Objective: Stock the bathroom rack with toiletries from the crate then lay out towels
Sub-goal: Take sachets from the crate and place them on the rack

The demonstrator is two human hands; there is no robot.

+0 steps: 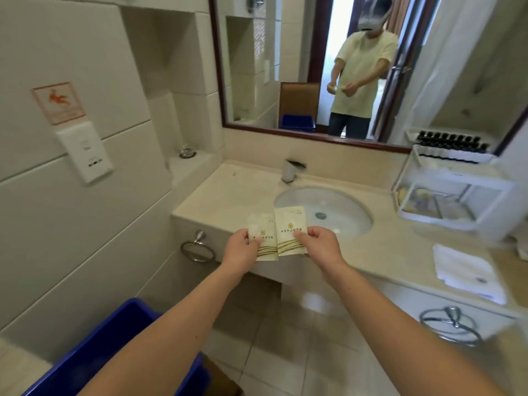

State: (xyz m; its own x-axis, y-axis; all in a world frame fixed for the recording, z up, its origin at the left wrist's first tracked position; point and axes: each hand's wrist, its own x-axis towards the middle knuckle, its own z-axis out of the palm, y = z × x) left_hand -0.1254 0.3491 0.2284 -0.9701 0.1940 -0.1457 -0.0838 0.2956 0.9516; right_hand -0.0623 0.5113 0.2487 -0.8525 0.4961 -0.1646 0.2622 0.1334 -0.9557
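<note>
Over the front edge of the table [400, 252], just before the sink basin [300, 201], both hands hold flat pale sachets side by side. The left hand [241, 247] pinches the left sachet [264, 238] at its left edge, thumb across the face. The right hand [320, 242] pinches the right sachet [290, 230] at its right edge in the same way. The packets' inner edges meet, but whether they touch or overlap cannot be told. Each bears a gold flower mark and a line of characters too small to read, partly covered by the thumbs. A paler strip behind the left sachet may be a second packet; that is unclear.

At the table's right end stands the rack [457, 178], a white frame with clear panels. Its top tier holds a row of dark bottles [451, 141], their labels blurred. Something pale yellow lies in the lower tier, too hazy behind the panel to name. Near the front right corner lies a folded white towel [468, 272].

The blue crate [120, 332] sits low on the left, largely hidden by the left forearm and cut off by the bottom edge, so its contents do not show. A tap [290, 171] stands behind the basin, below the mirror [285, 52], which reflects the person standing with both hands together at the waist. A towel ring [197, 247] hangs on the table's left end.
</note>
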